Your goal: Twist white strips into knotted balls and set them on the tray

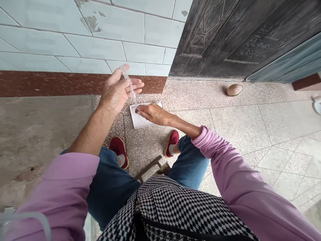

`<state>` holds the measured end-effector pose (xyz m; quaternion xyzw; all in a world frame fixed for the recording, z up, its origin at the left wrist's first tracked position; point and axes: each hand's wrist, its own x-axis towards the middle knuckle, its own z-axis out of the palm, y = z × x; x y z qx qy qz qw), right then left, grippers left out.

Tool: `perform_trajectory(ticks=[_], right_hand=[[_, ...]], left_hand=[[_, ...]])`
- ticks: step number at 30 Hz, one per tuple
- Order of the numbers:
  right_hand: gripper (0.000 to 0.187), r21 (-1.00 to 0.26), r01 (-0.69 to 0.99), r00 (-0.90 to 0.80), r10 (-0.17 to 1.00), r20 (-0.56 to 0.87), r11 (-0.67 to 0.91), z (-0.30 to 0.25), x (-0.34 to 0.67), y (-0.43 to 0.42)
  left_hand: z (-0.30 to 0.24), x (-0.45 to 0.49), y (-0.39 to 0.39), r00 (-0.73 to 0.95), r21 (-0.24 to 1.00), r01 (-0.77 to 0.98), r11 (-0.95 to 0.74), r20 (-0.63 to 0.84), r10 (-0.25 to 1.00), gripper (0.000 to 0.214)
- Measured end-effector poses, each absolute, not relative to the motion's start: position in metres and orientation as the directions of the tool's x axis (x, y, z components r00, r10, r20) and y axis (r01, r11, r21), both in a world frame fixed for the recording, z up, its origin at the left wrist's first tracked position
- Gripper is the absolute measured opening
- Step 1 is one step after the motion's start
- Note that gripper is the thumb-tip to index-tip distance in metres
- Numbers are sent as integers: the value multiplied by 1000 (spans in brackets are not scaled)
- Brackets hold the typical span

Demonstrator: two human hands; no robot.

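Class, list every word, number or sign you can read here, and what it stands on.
No text is legible.
On the dark door: raised marks, perhaps characters, too blurred to read.
On the syringe in the left hand and the white tray under the right hand: no readable print.

Seated person, viewed from above. The left hand [117, 91] grips a clear syringe [129, 83], tilted, tip down. The right hand [153, 114] lies flat on a white tray [141, 123] on the terrazzo floor [250, 127], fingertips at the syringe's tip. Red shoes [172, 140] flank the tray.
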<state>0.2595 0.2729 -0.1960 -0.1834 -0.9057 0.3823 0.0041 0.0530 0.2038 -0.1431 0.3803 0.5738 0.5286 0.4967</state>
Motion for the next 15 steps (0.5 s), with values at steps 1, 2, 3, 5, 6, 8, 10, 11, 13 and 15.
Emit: perform_trajectory(ticks=[1, 2, 3, 5, 6, 8, 10, 11, 13, 15], right_hand=[[20, -713, 287, -949, 289, -122, 640, -196, 262, 269], [20, -740, 239, -965, 240, -108, 629, -195, 265, 266], [20, -772, 194, -976, 195, -92, 605, -194, 268, 264], [23, -836, 119, -989, 141, -50, 536, -191, 275, 263], [25, -858, 95, -989, 142, -26, 505, -189, 278, 265], [29, -877, 89, -980, 197, 6, 472, -184, 282, 272], [32, -873, 125, -953, 302, 26, 471, -178, 284, 283], [33, -868, 146, -934, 356, 37, 474, -174, 285, 289], [33, -855, 186, -890, 452, 63, 484, -166, 287, 301], [37, -844, 229, -850, 522, 68, 484, -159, 289, 313]], left_hand=[[-142, 53, 203, -224, 984, -83, 160, -175, 959, 110], [-141, 53, 203, -229, 983, -82, 167, -181, 956, 116], [-141, 52, 202, -233, 982, -80, 171, -185, 955, 121], [-141, 51, 201, -246, 983, -60, 173, -183, 952, 123], [-142, 50, 200, -246, 983, -37, 178, -182, 952, 123], [-145, 50, 199, -209, 979, 29, 202, -192, 959, 123], [-149, 51, 198, -131, 967, 80, 243, -232, 964, 123], [-152, 52, 198, -81, 960, 87, 267, -260, 962, 122], [-156, 56, 198, 28, 947, 73, 312, -315, 949, 117], [-157, 60, 197, 151, 933, 51, 356, -360, 921, 109]])
